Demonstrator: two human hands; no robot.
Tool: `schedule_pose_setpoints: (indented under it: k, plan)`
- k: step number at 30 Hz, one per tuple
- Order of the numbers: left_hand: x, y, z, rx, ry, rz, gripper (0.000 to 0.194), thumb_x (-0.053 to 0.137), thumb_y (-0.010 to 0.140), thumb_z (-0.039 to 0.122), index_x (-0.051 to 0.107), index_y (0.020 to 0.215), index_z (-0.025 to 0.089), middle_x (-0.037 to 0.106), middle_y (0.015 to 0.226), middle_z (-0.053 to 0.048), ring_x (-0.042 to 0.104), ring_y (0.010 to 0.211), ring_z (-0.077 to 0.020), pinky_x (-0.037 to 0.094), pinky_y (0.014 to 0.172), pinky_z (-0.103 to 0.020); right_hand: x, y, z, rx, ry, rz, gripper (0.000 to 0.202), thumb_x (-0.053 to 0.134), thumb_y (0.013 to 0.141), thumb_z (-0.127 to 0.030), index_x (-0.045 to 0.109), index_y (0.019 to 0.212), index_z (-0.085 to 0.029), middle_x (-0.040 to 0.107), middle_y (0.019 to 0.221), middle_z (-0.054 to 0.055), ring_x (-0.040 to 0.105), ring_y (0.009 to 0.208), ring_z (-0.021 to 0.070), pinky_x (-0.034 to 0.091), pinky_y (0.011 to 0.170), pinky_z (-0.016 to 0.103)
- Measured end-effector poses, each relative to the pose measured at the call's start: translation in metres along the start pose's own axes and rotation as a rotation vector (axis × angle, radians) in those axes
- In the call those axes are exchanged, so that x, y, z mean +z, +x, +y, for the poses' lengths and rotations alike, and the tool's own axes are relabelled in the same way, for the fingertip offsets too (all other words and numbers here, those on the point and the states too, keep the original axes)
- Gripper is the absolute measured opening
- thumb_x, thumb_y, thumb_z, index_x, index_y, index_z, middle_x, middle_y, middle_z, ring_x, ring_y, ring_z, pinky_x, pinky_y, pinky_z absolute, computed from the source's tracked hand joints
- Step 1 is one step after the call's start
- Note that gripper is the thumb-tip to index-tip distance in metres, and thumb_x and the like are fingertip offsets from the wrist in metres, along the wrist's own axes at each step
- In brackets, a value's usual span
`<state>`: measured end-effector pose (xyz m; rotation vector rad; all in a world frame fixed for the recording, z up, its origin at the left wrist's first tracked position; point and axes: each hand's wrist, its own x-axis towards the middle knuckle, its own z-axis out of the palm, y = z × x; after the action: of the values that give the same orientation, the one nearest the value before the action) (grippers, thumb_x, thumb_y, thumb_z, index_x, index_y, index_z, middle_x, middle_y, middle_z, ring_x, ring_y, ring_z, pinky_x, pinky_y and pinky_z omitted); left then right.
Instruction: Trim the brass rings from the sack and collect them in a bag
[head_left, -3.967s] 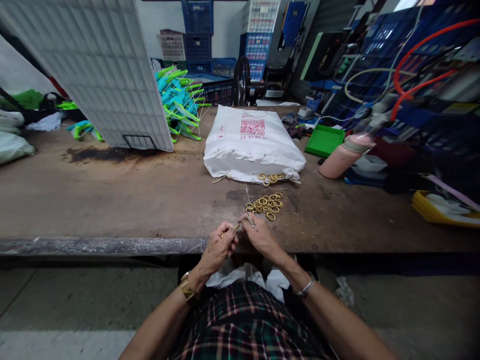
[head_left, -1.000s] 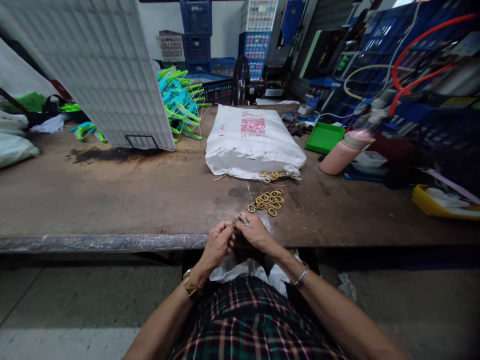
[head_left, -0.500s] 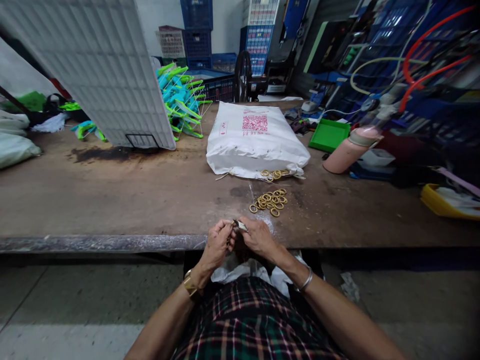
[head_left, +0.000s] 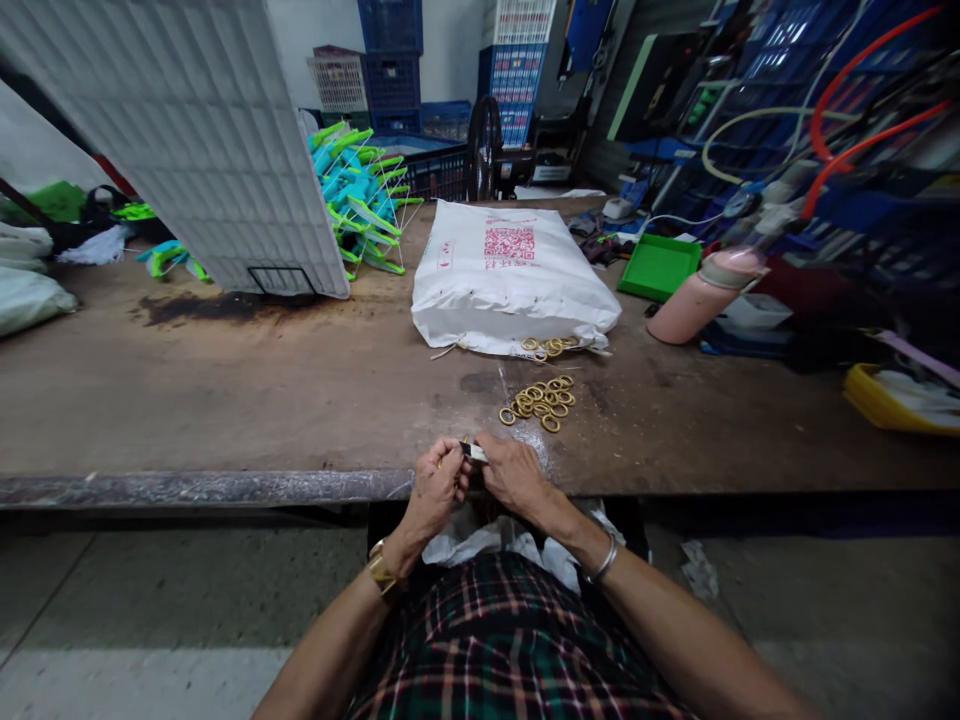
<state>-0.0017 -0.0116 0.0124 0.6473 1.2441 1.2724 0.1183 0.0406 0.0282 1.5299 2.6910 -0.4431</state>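
Observation:
At the front edge of the brown table my two hands are close together. My right hand [head_left: 516,474] is closed on a small white tool [head_left: 477,453] with a dark tip, which points toward my left hand. My left hand [head_left: 437,484] is closed, thumb against fingers, near that dark tip; a bit of gold colour shows at its fingers, too small to make out fully. Just beyond my right hand lies a loose pile of gold rings [head_left: 541,400]. More gold rings [head_left: 551,347] rest against the front of a white sack [head_left: 514,270] with red print.
A ribbed white panel [head_left: 225,150] leans at the left of the table [head_left: 300,400], beside green and blue plastic pieces [head_left: 364,205]. At the right are a green tray [head_left: 660,267], a pink bottle [head_left: 694,305] and a yellow tray [head_left: 885,405]. White cloth lies on my lap.
The tool in my right hand has turned slightly, so more of its pale body and dark tip shows. Both hands have stayed almost in place.

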Motion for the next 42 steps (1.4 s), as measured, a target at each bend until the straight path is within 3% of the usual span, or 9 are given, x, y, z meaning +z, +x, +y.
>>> schedule_pose_setpoints:
  k: [11,15,18,24,33,42]
  plan:
    - [-0.005,-0.002,-0.001,0.045,0.047,-0.047,0.036,0.057,0.073,0.052,0.048,0.075,0.017,0.050,0.060,0.005,0.042,0.044,-0.0046,0.031,0.038,-0.015,0.000,0.003,0.004,-0.040,0.013,-0.034,0.030,0.038,0.078,-0.015,0.057,0.102,-0.017,0.067,0.083,0.009,0.060,0.072,0.0184,0.032,0.059,0.026]
    - [-0.003,-0.010,0.006,0.047,0.032,-0.143,0.037,0.059,0.072,0.052,0.048,0.072,0.017,0.049,0.058,0.005,0.042,0.044,-0.0045,0.032,0.039,-0.016,0.007,0.008,0.014,-0.015,0.023,-0.038,0.028,0.038,0.080,-0.017,0.057,0.100,-0.018,0.066,0.082,0.008,0.059,0.071,0.0173,0.030,0.058,0.025]
    - [0.000,-0.013,0.010,0.020,-0.099,-0.195,0.035,0.060,0.072,0.050,0.047,0.073,0.017,0.049,0.058,0.005,0.042,0.044,-0.0043,0.031,0.039,-0.016,0.010,0.010,0.023,0.071,0.023,0.046,0.024,0.038,0.082,-0.019,0.058,0.096,-0.018,0.066,0.079,0.007,0.058,0.069,0.0168,0.029,0.057,0.025]
    - [-0.003,-0.006,0.007,-0.085,-0.303,-0.159,0.037,0.066,0.068,0.047,0.045,0.073,0.017,0.053,0.066,0.003,0.044,0.047,-0.0040,0.029,0.037,-0.014,0.005,0.020,0.041,0.234,0.076,0.263,0.022,0.040,0.086,-0.023,0.055,0.102,-0.018,0.066,0.085,0.007,0.059,0.073,0.0167,0.031,0.062,0.024]
    - [-0.009,-0.004,0.010,-0.119,-0.365,-0.197,0.030,0.068,0.068,0.036,0.047,0.080,0.018,0.053,0.067,0.004,0.044,0.045,-0.0041,0.028,0.038,-0.015,0.005,0.027,0.041,0.243,-0.062,0.184,0.021,0.038,0.088,-0.030,0.053,0.100,-0.021,0.066,0.086,0.007,0.062,0.074,0.0189,0.032,0.060,0.026]
    - [-0.015,0.003,0.007,-0.228,-0.503,-0.243,0.032,0.073,0.061,0.025,0.053,0.084,0.014,0.048,0.062,0.004,0.042,0.046,-0.0031,0.025,0.038,-0.014,0.008,0.023,0.042,0.220,-0.040,0.175,0.020,0.041,0.084,-0.020,0.055,0.099,-0.019,0.065,0.087,0.008,0.060,0.076,0.0179,0.032,0.061,0.025]
